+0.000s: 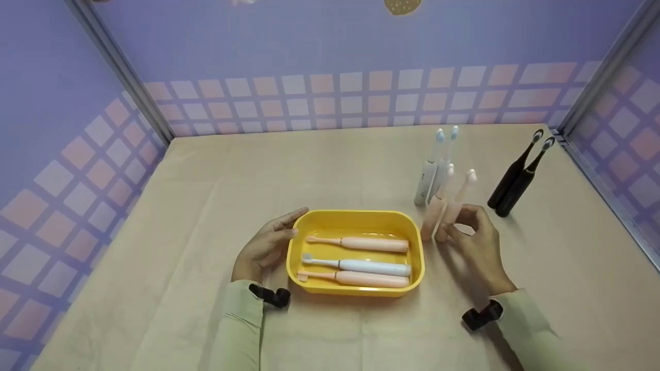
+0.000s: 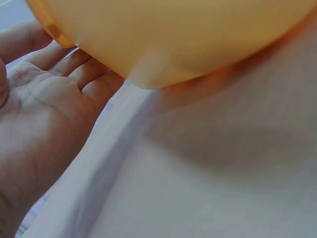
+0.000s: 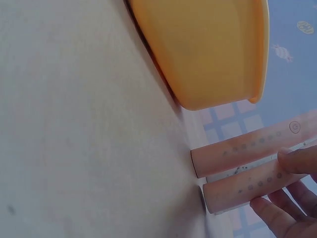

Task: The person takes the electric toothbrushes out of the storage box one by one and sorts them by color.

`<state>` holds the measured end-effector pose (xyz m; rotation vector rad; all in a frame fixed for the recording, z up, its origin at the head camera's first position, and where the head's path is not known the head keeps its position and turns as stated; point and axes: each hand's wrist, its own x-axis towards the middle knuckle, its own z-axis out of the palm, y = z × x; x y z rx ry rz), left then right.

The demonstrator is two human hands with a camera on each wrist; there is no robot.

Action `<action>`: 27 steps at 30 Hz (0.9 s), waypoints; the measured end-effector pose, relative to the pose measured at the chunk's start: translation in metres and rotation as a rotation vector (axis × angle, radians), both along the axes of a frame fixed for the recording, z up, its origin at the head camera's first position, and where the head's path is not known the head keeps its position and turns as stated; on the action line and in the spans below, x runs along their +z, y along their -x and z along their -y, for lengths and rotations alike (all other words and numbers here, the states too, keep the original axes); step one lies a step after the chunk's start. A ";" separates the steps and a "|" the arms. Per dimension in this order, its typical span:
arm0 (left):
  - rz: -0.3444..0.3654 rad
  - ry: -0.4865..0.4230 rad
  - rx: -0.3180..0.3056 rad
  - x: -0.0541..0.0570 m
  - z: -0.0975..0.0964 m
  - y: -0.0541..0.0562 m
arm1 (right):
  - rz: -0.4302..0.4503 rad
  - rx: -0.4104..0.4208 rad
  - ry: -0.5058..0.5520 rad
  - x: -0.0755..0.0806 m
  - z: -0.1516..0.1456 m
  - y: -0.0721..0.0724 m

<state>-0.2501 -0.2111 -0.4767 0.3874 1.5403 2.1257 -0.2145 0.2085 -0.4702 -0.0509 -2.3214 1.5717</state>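
Observation:
My left hand (image 1: 266,242) holds the left end of a yellow plastic tub (image 1: 356,292), thumb at the rim and fingers reaching under its base (image 2: 148,64) in the left wrist view. Inside the tub lie two pink electric toothbrushes, one near the back (image 1: 374,244) and one at the front (image 1: 371,279), with a white electric toothbrush (image 1: 374,267) between them. Just right of the tub, my right hand (image 1: 477,245) pinches an upright pink electric toothbrush (image 3: 233,193) between thumb and fingers, low on its handle. Another pink electric toothbrush (image 3: 237,150) stands close beside it.
Two white electric toothbrushes (image 1: 426,180) stand behind the pink pair. Farther right stand two black electric toothbrushes (image 1: 515,190). A pale cloth (image 1: 247,175) covers the table, with patterned walls (image 1: 330,46) at the back and sides.

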 end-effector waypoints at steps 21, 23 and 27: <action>-0.011 -0.006 -0.017 -0.001 -0.001 0.002 | -0.016 0.036 -0.004 -0.004 0.000 0.001; -0.013 -0.003 -0.019 -0.001 0.000 0.002 | -0.017 0.033 -0.016 -0.004 0.000 0.001; -0.014 0.002 -0.015 -0.002 0.000 0.002 | -0.023 0.031 -0.024 -0.004 0.001 0.000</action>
